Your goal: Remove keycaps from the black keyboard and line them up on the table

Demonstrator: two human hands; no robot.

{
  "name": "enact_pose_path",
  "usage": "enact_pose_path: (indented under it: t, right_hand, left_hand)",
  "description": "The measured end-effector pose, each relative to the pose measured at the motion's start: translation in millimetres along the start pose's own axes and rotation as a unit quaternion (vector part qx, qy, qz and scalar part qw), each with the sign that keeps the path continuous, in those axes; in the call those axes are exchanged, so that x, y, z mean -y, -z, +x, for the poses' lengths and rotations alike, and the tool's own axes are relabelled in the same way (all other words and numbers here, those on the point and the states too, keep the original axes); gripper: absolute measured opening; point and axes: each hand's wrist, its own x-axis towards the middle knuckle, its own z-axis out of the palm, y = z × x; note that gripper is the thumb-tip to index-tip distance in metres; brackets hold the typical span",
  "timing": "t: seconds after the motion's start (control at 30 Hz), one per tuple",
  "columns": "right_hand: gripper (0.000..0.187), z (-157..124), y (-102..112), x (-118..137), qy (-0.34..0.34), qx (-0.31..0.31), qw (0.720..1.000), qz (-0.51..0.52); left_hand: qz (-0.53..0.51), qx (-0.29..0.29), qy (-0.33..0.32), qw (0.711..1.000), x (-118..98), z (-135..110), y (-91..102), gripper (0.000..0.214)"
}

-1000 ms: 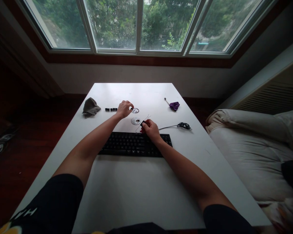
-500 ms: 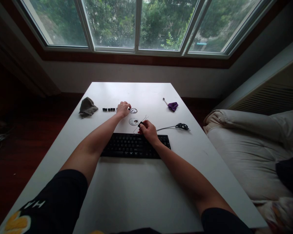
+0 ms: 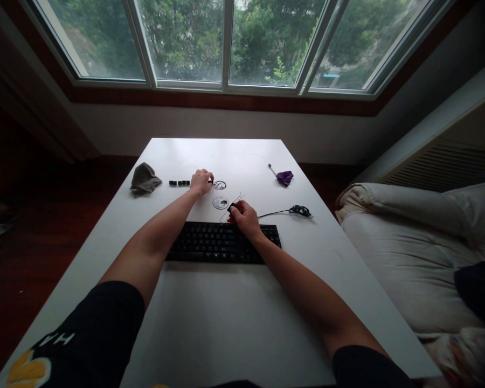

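My left hand is at the right end of a row of black keycaps, fingers closed on a small dark keycap. The hand covers part of the row. Above the keyboard, my right hand grips the black handle of a wire keycap puller, whose thin wires stick out past the fingers. Between the hands lies a round clear lid-like container piece, with a second round piece behind it. The right forearm hides part of the keyboard.
A grey cloth lies at the table's left side. On the right are a purple cloth, a small brush beside it, and the coiled keyboard cable. A pale sofa stands right of the white table.
My left hand has shifted slightly left along the keycap row, the small dark keycap moving with it. My right hand keeps its hold on the puller, nearly still.
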Motion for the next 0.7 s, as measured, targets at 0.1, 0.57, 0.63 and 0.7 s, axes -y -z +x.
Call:
enact_pose_path:
  t: [0.1, 0.57, 0.63, 0.7]
  right_hand:
    - [0.022, 0, 0, 0, 0.002, 0.001, 1.000, 0.000]
    - [0.022, 4, -1, -5, -0.004, 0.008, 1.000, 0.004]
    - [0.023, 6, -1, -6, -0.003, 0.012, 1.000, 0.003]
    - [0.023, 8, -1, -6, -0.002, 0.019, 1.000, 0.006]
  left_hand:
    - [-0.002, 0.001, -0.005, 1.000, 0, -1, 0.8, 0.021]
    - [-0.024, 0.020, -0.065, 0.997, -3, -27, 22.7, 0.023]
    - [-0.031, 0.062, -0.095, 0.993, -3, -39, 28.8, 0.025]
    - [-0.034, 0.088, -0.132, 0.987, -4, -53, 34.7, 0.026]
